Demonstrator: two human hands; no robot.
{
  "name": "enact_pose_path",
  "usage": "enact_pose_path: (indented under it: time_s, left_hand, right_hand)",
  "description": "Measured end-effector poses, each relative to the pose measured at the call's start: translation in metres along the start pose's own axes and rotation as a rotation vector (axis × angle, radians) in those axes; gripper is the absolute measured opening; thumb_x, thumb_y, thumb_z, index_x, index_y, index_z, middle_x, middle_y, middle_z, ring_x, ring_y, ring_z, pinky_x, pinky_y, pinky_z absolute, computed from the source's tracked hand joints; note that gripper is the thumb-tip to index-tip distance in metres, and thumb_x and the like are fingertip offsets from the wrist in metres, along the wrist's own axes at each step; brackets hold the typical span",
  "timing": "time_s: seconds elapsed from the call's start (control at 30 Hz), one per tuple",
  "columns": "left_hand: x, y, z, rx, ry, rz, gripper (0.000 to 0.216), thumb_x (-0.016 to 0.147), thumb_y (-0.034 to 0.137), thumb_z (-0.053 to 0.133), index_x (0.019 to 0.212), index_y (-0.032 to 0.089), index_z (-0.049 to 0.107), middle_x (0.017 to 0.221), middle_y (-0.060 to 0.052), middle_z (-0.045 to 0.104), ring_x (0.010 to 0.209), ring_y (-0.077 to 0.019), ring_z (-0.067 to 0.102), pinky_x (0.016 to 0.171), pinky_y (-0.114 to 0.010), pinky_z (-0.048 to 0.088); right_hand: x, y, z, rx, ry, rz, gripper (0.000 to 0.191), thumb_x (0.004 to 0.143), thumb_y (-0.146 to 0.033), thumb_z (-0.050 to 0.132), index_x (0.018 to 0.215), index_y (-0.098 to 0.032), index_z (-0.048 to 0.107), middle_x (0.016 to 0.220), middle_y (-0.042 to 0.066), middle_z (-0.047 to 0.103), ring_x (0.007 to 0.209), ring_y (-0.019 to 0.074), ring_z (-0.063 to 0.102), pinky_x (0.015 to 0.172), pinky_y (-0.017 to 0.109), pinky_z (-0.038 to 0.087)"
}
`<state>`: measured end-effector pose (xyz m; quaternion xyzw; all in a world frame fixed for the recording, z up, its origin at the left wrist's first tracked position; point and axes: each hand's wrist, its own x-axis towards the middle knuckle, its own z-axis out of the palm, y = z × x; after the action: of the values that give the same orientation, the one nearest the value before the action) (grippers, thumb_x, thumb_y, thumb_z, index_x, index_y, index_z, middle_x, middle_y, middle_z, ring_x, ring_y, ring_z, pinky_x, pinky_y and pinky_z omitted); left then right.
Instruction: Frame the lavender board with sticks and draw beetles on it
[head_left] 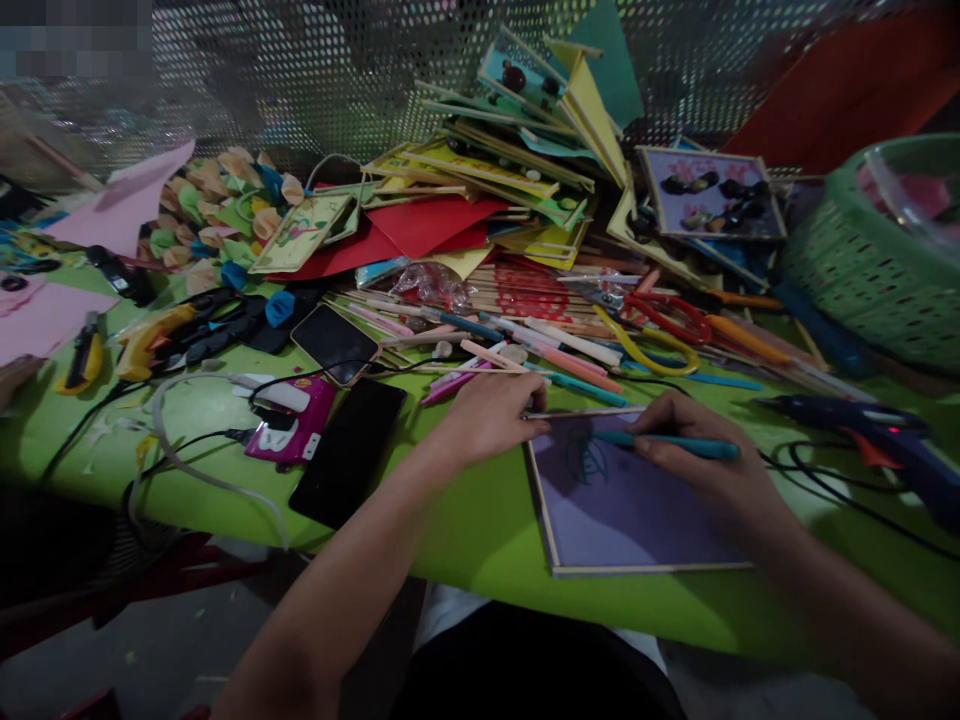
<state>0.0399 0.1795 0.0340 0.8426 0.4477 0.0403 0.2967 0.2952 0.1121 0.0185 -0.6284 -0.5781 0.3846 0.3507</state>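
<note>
My right hand [694, 450] is closed around a teal marker pen [701, 446], its tip on a purple card [637, 515] edged with thin wooden sticks. A dark leaf-like line drawing [586, 460] shows under the tip. My left hand [495, 415] grips the card's upper left corner between thumb and curled fingers; part of that grip is hidden. Just beyond the hands lie several loose marker pens [570, 360], among them a teal one [589, 390] and a magenta one [454, 380].
Phones [349, 450] and a magenta power strip [291, 425] with cables lie left. A glue gun [877, 430] and its cord are at right, below a green basket [874, 250]. Scissors [667, 320], sticks and stacked coloured cards [495, 170] fill the back, before a perforated metal panel [300, 80].
</note>
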Motion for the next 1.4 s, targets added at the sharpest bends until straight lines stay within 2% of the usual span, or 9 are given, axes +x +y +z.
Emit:
enact_pose_path:
  time_s: [0.57, 0.77, 0.97, 1.2, 1.4]
  left_hand:
    - [0.0006, -0.0025, 0.0015, -0.018, 0.012, 0.004, 0.017, 0.094, 0.031, 0.073, 0.107, 0.021, 0.066, 0.109, -0.006, 0.077, 0.103, -0.0264, 0.070, 0.086, -0.036, 0.048]
    - [0.0003, -0.0010, 0.0008, -0.009, 0.002, 0.003, 0.016, 0.094, 0.032, 0.071, 0.106, 0.022, 0.066, 0.108, -0.005, 0.078, 0.103, -0.0257, 0.070, 0.085, -0.035, 0.048]
    - [0.0006, -0.0028, 0.0020, 0.006, 0.013, 0.010, 0.018, 0.095, 0.034, 0.070, 0.107, 0.022, 0.066, 0.109, -0.006, 0.077, 0.103, -0.0256, 0.070, 0.085, -0.034, 0.047]
    - [-0.0009, -0.0022, 0.0020, 0.021, 0.016, 0.007, 0.019, 0.094, 0.033, 0.070, 0.109, 0.022, 0.066, 0.108, -0.005, 0.077, 0.101, -0.0255, 0.070, 0.084, -0.033, 0.047]
    - [-0.0017, -0.0012, 0.0022, 0.023, 0.032, 0.020, 0.015, 0.093, 0.029, 0.068, 0.106, 0.022, 0.066, 0.111, -0.005, 0.078, 0.103, -0.0259, 0.070, 0.086, -0.034, 0.048]
  right_hand:
    - [-0.0004, 0.0034, -0.0012, 0.033, -0.031, -0.010, 0.019, 0.069, -0.042, 0.075, 0.072, -0.025, 0.069, 0.068, -0.001, 0.065, 0.065, 0.0200, 0.056, 0.060, 0.032, 0.040]
    - [0.0015, 0.0078, -0.0013, 0.091, -0.021, -0.002, 0.021, 0.073, -0.043, 0.077, 0.077, -0.024, 0.069, 0.075, 0.000, 0.067, 0.068, 0.0198, 0.057, 0.062, 0.032, 0.041]
    - [-0.0008, 0.0080, -0.0016, 0.057, -0.041, -0.014, 0.023, 0.074, -0.044, 0.078, 0.076, -0.024, 0.068, 0.072, -0.001, 0.065, 0.067, 0.0195, 0.056, 0.063, 0.032, 0.040]
    - [-0.0012, 0.0036, 0.0026, 0.214, -0.032, 0.014, 0.032, 0.074, -0.048, 0.085, 0.088, -0.023, 0.071, 0.083, 0.001, 0.070, 0.072, 0.0185, 0.061, 0.064, 0.029, 0.046]
    - [-0.0020, 0.0069, 0.0022, 0.155, -0.052, -0.030, 0.030, 0.077, -0.049, 0.085, 0.093, -0.026, 0.076, 0.090, 0.001, 0.074, 0.081, 0.0214, 0.066, 0.072, 0.031, 0.051]
